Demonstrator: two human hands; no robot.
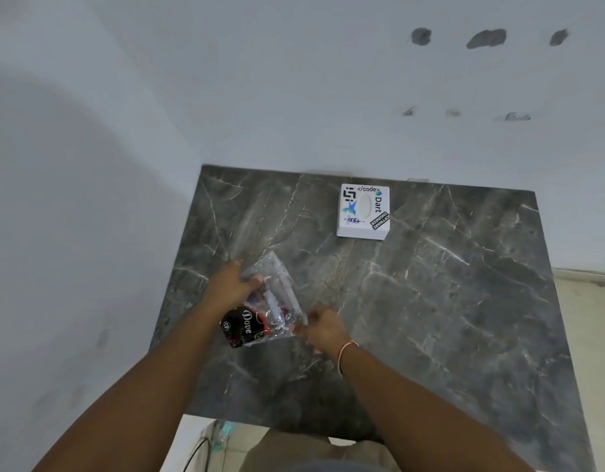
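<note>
Bare forearms (147, 383), red-white wristband (345, 350) by right hand (323, 330)

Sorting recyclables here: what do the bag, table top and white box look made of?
Bag: thin clear plastic film, glossy; it crinkles and shows its contents. Table top: dark grey stone or stone-look slab with pale veins, slight sheen. White box: smooth matte white, plastic or card, stickers on top.

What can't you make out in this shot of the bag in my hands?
- Head view, clear bag: contents beside the Dove sachet, blurred by glare and creases.
- Head view, right hand: fingertips holding the bag, hidden under the hand itself.
- Head view, white box: the scribbled sticker, too small to read.
</note>
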